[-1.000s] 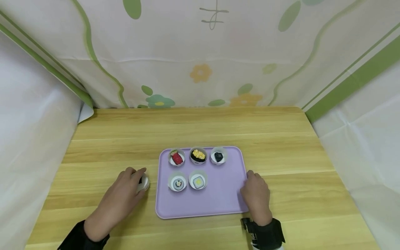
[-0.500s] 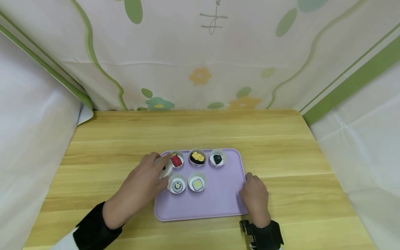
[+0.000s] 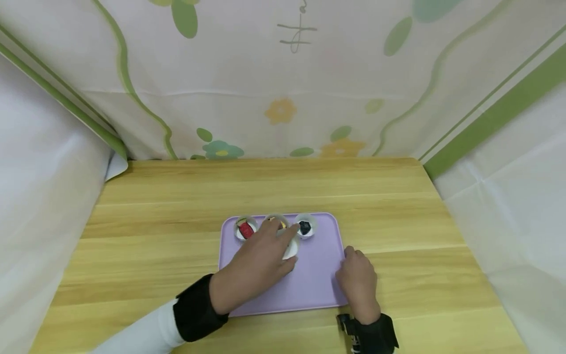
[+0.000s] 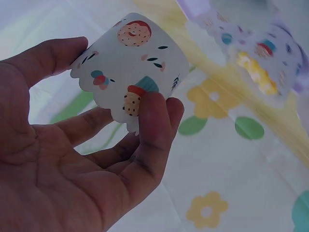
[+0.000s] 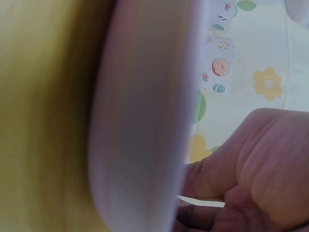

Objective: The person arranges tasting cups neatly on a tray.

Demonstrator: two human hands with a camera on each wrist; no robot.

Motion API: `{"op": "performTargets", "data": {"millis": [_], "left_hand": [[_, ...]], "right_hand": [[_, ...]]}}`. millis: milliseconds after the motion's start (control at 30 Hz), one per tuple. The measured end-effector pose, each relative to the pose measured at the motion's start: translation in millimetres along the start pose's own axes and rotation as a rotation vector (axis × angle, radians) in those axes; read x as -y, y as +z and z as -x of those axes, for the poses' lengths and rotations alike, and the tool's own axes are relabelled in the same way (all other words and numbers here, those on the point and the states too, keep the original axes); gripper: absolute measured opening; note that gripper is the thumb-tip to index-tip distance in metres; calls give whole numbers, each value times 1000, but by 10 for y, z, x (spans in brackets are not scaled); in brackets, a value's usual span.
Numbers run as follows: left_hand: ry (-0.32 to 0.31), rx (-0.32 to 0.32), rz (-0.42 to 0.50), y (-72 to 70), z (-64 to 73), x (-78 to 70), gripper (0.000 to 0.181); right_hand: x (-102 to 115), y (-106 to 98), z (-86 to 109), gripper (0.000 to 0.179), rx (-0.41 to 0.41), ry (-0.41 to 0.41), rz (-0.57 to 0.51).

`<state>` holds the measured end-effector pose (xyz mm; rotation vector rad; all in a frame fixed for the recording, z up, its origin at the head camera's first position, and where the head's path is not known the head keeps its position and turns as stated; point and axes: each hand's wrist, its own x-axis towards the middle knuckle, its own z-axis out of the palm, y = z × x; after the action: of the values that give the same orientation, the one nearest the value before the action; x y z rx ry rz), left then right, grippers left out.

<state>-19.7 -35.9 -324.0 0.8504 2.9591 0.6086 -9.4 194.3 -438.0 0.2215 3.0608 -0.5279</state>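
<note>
A white paper baking cup (image 4: 130, 67) with printed cakes and a scalloped rim is pinched between the thumb and fingers of my left hand (image 3: 256, 263). The hand hangs over the middle of the lilac tray (image 3: 316, 280). What the cup holds is hidden. Along the tray's back stand a cup with a red piece (image 3: 245, 229), one with a yellow-topped piece (image 3: 281, 224), partly covered by my fingers, and one with a black piece (image 3: 305, 227). My right hand (image 3: 357, 282) grips the tray's right edge; in the right wrist view its thumb and fingers meet that rim.
A wooden table (image 3: 155, 236) lies beneath the tray. Behind it hangs a white cloth (image 3: 247, 64) with flower prints, and white sheets (image 3: 517, 196) flank both sides. My left forearm covers the tray's front left part and the cups there.
My left hand has carried the paper cup from the table left of the tray rightwards to above its middle. My right hand has stayed at the tray's right edge.
</note>
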Motion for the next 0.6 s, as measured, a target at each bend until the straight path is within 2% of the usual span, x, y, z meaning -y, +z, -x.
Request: {"op": "performTargets", "data": {"millis": [267, 400, 600], "left_hand": [[96, 28, -76, 240, -126, -115, 61], [99, 63, -98, 338, -168, -141, 59], [123, 90, -197, 463, -189, -180, 57]], "right_hand": [[32, 16, -10, 21, -4, -6, 8], [38, 7, -2, 20, -15, -18, 8], [53, 10, 4, 19, -25, -28, 7]]}}
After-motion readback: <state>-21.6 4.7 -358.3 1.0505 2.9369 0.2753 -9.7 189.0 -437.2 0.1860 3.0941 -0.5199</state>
